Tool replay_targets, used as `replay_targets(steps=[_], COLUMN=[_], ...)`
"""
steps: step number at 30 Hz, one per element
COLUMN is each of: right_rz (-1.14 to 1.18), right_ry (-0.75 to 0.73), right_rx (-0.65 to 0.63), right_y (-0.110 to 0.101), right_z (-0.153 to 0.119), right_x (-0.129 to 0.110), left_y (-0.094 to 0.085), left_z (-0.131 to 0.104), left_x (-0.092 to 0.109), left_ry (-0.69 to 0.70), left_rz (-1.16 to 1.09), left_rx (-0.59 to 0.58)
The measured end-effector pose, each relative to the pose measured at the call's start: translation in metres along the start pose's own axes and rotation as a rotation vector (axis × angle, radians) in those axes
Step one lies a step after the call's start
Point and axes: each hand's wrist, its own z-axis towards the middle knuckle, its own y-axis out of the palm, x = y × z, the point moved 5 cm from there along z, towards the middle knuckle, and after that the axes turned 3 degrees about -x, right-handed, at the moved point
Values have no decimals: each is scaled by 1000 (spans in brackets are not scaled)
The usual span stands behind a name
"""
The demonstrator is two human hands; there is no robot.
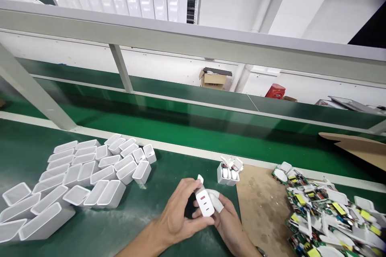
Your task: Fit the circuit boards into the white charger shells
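Observation:
A white charger [205,203] with a red port and two smaller slots is held between both hands, above the front of the green table. My left hand [177,209] grips it from the left, with thumb and fingers around its ends. On the other side my right hand [226,219] has its fingers closed against the charger; white covers sit on some fingertips. A small white piece [200,178] sticks up at the charger's upper end, partly hidden by the fingers.
Many open white casings [102,174] stand at the left. Two small casings holding parts [228,172] sit beyond my hands. A brown board [259,209] lies to the right, beside a heap of circuit boards and white parts [334,217]. A green conveyor [181,124] runs behind.

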Motion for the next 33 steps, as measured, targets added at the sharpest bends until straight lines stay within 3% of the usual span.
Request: replay_targets(steps=[7, 12, 14, 17, 20, 22, 25, 29, 31, 33], right_rz=[37, -44, -184, -564, -944, -1072, -1110, -1006, -883, -743], right_ry=[-9, -45, -157, -442, -596, -679, -812, -727, -671, -658], right_rx=[10, 21, 98, 202, 148, 160, 397, 785, 767, 617], right_y=[7, -1, -7, -8, 4, 4, -15, -65, -82, -90], right_z=[-4, -1, 0, -5, -13, -19, -24, -16, -7, 1], right_x=[-1, 1, -3, -18, -27, -35, -49, -56, -54, -52], left_y=[2, -2, -3, 2, 9, 12, 16, 32, 45, 57], left_z=[-3, 1, 3, 1, -7, -9, -2, 28, 42, 49], left_x=[-3, 0, 2, -5, -24, -41, -63, -80, -80, -75], left_ry=[21, 5, -26, -123, -277, -388, -497, -504, -461, -422], left_rz=[24, 25, 51, 121, 150, 131, 91, 19, -7, -15], left_rx=[30, 23, -3, -70, -102, -96, -93, -106, -125, -151])
